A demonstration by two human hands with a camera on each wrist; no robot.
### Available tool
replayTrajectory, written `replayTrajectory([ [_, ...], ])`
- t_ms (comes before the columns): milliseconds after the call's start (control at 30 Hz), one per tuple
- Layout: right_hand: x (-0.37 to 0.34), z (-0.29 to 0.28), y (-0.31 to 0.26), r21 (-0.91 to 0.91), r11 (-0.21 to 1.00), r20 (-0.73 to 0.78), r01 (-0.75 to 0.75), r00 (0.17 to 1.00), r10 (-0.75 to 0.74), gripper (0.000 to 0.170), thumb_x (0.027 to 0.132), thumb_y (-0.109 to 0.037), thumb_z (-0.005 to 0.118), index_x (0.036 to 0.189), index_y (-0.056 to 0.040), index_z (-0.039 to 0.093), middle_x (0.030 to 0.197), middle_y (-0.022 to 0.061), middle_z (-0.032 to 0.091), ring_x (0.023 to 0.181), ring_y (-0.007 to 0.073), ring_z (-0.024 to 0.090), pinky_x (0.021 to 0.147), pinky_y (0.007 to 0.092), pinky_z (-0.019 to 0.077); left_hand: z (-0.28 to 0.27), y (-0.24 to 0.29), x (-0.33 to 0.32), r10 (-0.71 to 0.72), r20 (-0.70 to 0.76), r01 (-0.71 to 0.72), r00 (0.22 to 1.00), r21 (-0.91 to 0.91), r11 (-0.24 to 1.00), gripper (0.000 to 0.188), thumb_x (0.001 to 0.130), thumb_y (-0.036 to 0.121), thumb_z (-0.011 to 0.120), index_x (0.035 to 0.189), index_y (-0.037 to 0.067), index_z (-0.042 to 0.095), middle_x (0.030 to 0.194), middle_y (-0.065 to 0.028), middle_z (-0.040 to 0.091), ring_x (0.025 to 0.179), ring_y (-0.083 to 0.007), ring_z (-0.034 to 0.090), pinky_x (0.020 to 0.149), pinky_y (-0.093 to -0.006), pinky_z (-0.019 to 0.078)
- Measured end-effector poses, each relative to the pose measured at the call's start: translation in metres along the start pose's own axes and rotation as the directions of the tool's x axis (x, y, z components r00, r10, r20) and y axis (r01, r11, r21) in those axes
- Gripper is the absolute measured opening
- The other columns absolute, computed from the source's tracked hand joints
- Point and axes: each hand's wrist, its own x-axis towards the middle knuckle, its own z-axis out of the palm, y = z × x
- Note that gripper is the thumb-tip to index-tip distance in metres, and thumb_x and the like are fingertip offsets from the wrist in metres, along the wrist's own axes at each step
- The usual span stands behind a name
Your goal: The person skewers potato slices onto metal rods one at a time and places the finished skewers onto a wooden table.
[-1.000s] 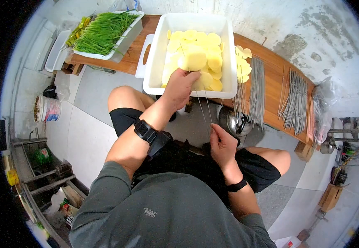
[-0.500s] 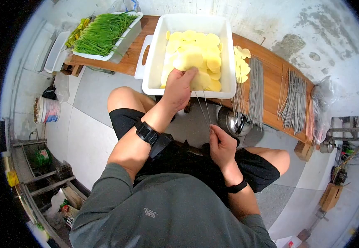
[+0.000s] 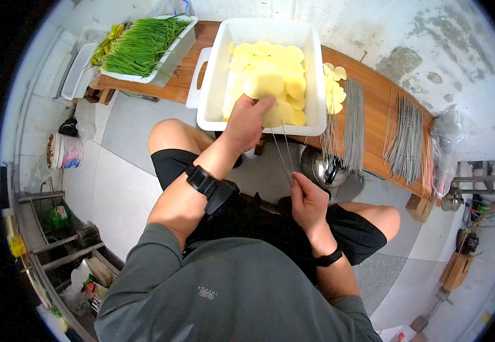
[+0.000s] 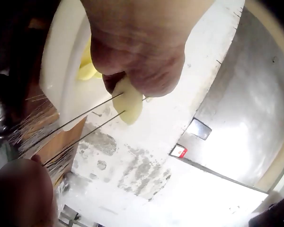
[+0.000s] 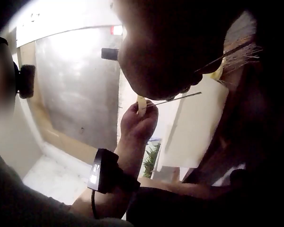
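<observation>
My left hand [image 3: 246,122] pinches yellow potato slices at the near side of a white tub [image 3: 206,108]. One round slice [image 3: 263,84] stands up over the fingers, and a paler slice [image 3: 277,114] hangs beside the thumb. Two thin metal skewers [image 3: 282,149] run from the slices down to my right hand [image 3: 310,199], which grips their near ends between thumb and curled fingers. The left wrist view shows both skewers entering a held slice [image 4: 128,101]. More potato slices [image 3: 295,85] lie heaped in the tub.
Right of the tub on the wooden bench [image 3: 376,122] lie loose slices [image 3: 334,94], a row of skewers [image 3: 354,125] and another skewer bundle [image 3: 407,142]. Green chives [image 3: 145,45] fill a tub at left. A metal pot [image 3: 320,166] stands under the bench.
The left hand tilted the slices and brought them back a little, staying over the tub's near side. The right hand keeps its grip on the skewers with hardly any movement.
</observation>
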Motion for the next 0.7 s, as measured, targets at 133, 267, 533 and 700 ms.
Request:
replayTrajectory([
  [133,0.0,0.001,0.001,-0.012,1.0,0.006,-0.001,1.0,0.001,0.02,0.087,-0.007,0.062,0.106,-0.0007,0.065,0.088,0.0205,0.067,0.078,0.0308,0.069,0.067,0.0313,0.0531,-0.003,-0.004,0.002,0.022,0.022,-0.022,1.0,-0.011,1.0,0.032,0.094,0.006,0.053,0.126,0.0,0.052,0.121,-0.0075,0.059,0.109,-0.0165,0.057,0.096,-0.0319,0.0464],
  [267,0.0,-0.003,0.001,0.01,0.999,0.045,-0.045,0.998,0.045,0.02,0.087,-0.008,0.062,0.107,-0.0011,0.065,0.086,0.0209,0.067,0.077,0.0315,0.069,0.066,0.0304,0.0525,-0.003,-0.005,0.003,0.087,0.035,-0.087,0.996,0.013,0.996,0.032,0.093,0.004,0.052,0.125,0.0,0.052,0.121,-0.0071,0.059,0.108,-0.0162,0.058,0.095,-0.0306,0.0466],
  [533,0.001,-0.01,0.0,0.01,0.998,0.059,-0.056,0.997,0.056,0.02,0.088,-0.007,0.062,0.107,-0.0017,0.065,0.083,0.0206,0.066,0.073,0.0265,0.069,0.065,0.029,0.0514,-0.003,-0.004,0.0,0.07,0.037,-0.071,0.997,0.032,0.997,0.032,0.092,0.001,0.053,0.124,-0.001,0.052,0.12,-0.0068,0.059,0.108,-0.0157,0.058,0.093,-0.0309,0.0476],
  [700,0.0,-0.013,0.0,0.049,0.993,0.073,-0.108,0.992,0.104,0.02,0.088,-0.007,0.062,0.106,-0.0015,0.065,0.082,0.0191,0.066,0.072,0.0237,0.068,0.065,0.0278,0.0505,-0.002,-0.003,-0.001,0.092,0.05,-0.094,0.995,0.045,0.995,0.034,0.091,0.0,0.052,0.125,0.0,0.052,0.121,-0.0065,0.058,0.11,-0.0161,0.057,0.095,-0.0315,0.0465],
])
